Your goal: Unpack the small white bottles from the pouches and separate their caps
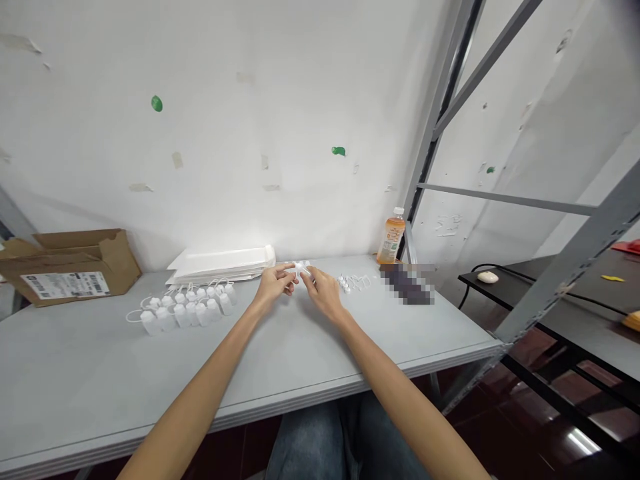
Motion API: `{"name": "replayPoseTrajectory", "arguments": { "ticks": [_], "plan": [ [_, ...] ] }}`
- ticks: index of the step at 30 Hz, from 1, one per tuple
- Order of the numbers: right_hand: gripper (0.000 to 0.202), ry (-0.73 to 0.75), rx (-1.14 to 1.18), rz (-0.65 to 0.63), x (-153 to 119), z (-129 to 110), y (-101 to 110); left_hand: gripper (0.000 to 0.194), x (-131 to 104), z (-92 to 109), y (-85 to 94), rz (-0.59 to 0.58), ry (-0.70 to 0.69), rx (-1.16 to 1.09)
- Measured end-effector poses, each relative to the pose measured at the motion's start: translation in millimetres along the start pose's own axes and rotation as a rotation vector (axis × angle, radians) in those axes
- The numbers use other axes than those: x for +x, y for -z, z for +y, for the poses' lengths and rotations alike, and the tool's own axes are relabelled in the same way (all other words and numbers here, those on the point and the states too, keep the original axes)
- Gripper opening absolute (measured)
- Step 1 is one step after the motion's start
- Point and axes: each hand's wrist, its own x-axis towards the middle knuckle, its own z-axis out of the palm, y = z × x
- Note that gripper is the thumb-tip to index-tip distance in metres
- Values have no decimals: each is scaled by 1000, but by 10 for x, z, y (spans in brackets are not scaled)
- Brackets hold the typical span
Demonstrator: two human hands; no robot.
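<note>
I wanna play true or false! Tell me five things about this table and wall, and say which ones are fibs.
1. The left hand and right hand are holding a small white piece. True.
2. The bottle is lying on its side. False: it stands upright.
3. The box is on the left side of the table. True.
4. The white stack is right of the hands. False: it is to their left.
5. The wall has green spots. True.

Grey table, cardboard box, white looped pieces, orange bottle
</note>
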Motion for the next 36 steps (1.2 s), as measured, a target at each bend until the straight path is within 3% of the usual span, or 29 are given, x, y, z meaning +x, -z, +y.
{"name": "replayPoseTrajectory", "arguments": {
  "ticks": [5,9,12,16,19,25,36],
  "plan": [
    [36,-23,142,-100,4,12,-29,31,9,-46,-34,-150,12,-137],
    [33,15,232,-169,16,18,1,35,10,-106,-18,-187,18,-183],
    [34,30,129,-234,28,12,51,41,47,-157,27,-152,-3,-122],
    [32,-52,39,-82,47,10,117,47,99,-206,77,-108,-70,31],
    [27,-40,129,8,58,27,128,46,84,-222,65,-166,-85,134],
    [17,-8,76,-49,64,69,72,33,-4,-278,-19,-294,-64,270],
    [12,-115,216,-30,70,76,85,26,18,-332,-31,-243,-175,638]
  ]
}}
